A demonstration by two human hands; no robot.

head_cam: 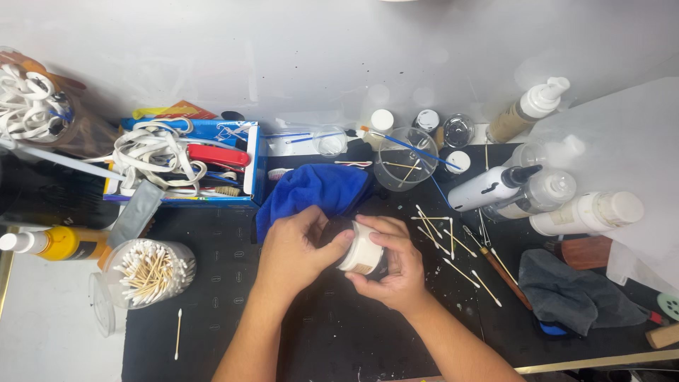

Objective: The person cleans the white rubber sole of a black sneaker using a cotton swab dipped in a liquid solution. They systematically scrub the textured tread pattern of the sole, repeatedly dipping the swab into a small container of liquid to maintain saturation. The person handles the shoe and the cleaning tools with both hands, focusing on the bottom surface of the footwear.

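Black work mat (233,304) covers the table, keeps mess contained. Blue cardboard box (237,145) at 10 o'clock holds white cords and a red tool. Blue cloth (311,189) is bunched just above the hands. Grey cloth (573,293) lies at 4 o'clock. White squeeze bottles (587,212) lie tipped at 3 o'clock, yellow bottle (60,242) at 9. Clear tub of cotton swabs (152,269) lies on its side at 8, used swabs (453,247) scattered at 3. Centre: small white jar (362,251) with dark end, tan label band. Left hand (293,251) curls closed over its dark end, right hand (392,272) cups the body closed, steadying it.
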